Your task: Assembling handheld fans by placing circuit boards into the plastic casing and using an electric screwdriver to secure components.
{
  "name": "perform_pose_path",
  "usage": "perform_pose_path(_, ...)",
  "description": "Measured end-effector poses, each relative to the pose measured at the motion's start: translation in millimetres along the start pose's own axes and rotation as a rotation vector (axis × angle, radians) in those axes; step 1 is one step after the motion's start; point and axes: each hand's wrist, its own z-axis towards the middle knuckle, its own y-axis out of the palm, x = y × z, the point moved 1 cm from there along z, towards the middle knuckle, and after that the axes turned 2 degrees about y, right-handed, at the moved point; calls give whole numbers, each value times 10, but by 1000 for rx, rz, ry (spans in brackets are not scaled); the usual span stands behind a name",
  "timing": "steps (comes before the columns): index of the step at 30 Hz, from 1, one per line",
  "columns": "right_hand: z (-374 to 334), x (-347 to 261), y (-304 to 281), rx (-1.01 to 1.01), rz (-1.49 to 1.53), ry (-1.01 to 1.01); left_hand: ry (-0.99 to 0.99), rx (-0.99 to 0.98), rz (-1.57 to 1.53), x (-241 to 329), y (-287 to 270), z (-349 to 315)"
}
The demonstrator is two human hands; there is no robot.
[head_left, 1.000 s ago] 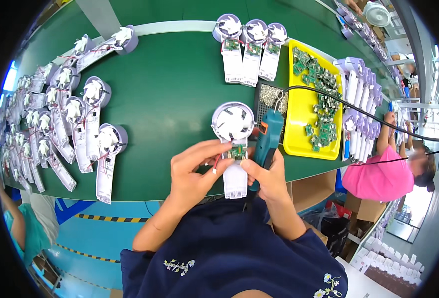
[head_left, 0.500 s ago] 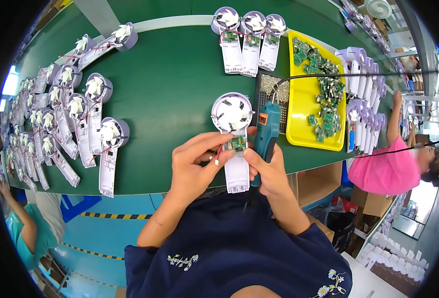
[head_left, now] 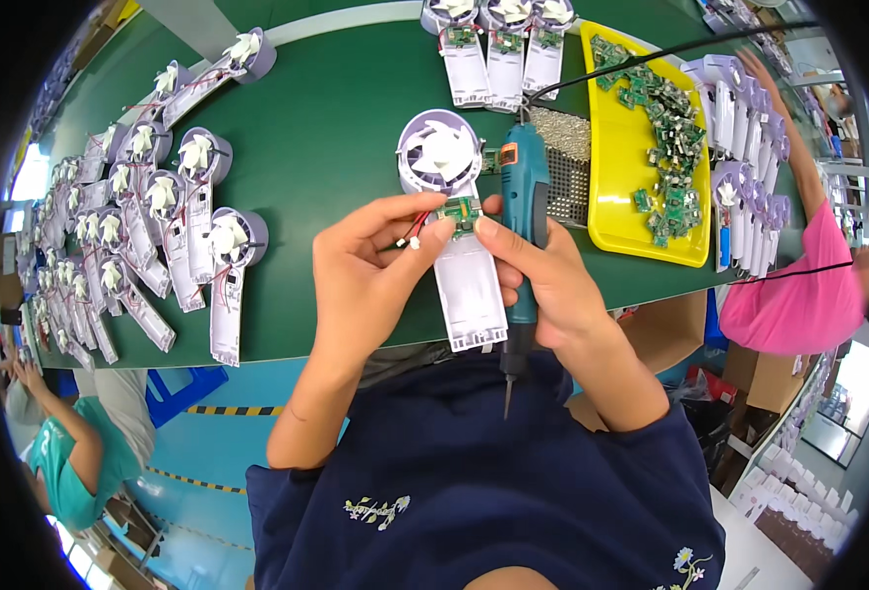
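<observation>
A half-open handheld fan [head_left: 471,300], with a purple ring and white blades, is held up in front of me, its handle end pointing toward me. On the upper handle sits a small green circuit board [head_left: 460,214]. My left hand [head_left: 356,265] pinches this board's left side with thumb and fingertips, and thin red and black wires [head_left: 417,229] with white plugs stick out there. My right hand [head_left: 557,285] presses its thumb at the board's right edge and supports the handle. It also keeps a teal electric screwdriver [head_left: 523,187] in its grip, bit pointing toward me.
Several similar fans [head_left: 228,285] crowd the left of the green table [head_left: 316,128]. Three more with boards [head_left: 505,74] lie at the back. A yellow tray [head_left: 609,211] of circuit boards, a perforated screw holder [head_left: 567,187] and stacked fans [head_left: 739,211] are right. A black cable [head_left: 651,57] crosses above. Co-workers sit both sides.
The fan has tilted, its ring shifting up and left, and looks nearer. The screwdriver stands more upright, its bit now plainly visible. The whole view has shifted; the pink-sleeved co-worker's arm reaches farther up.
</observation>
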Motion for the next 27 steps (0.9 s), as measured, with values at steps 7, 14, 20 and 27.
perform_pose_path(7,99,-19,-221,158,-336,-407,45,18,252,-357,-194,70)
perform_pose_path(14,21,-187,-13,-245,-91,-1320,182,11,503,-404,-78,-20)
perform_pose_path(20,167,-100,188,-459,7,-1360,181,8,739,-353,-15,72)
perform_pose_path(27,370,-99,122,-539,-173,-1459,194,18,745,-398,-42,47)
